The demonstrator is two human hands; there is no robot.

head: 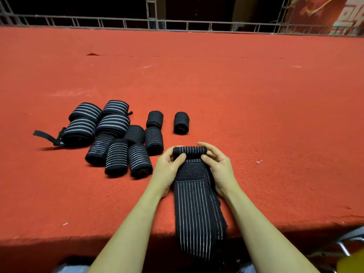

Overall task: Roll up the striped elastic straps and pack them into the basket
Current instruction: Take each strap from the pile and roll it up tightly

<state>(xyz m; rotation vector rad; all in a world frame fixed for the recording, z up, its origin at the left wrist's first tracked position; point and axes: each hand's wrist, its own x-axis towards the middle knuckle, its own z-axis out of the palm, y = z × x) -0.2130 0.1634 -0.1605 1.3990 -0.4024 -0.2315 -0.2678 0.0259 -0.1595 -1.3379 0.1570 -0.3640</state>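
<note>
The strap (197, 203) being worked on is a long black band with thin pale stripes. It lies on the red desk (216, 85) in the lower middle of the frame. Its long way runs from the near edge of the desk, where its loose end hangs over, up toward the middle of the picture. At its far end a small roll (190, 150) has begun, and that roll lies sideways, across the band. The left hand (169, 166) holds the left end of the roll, and the right hand (218, 164) holds the right end. Both hands have their fingers (203, 147) curled over the roll and their thumbs pressed on its near side. Both hands are equally close to it. The flat, unrolled part lies between the two wrists, below the fingers in the frame, so I think the roll must turn toward the near edge. Many finished rolls (118, 138) sit at center left. No basket is in view.
</note>
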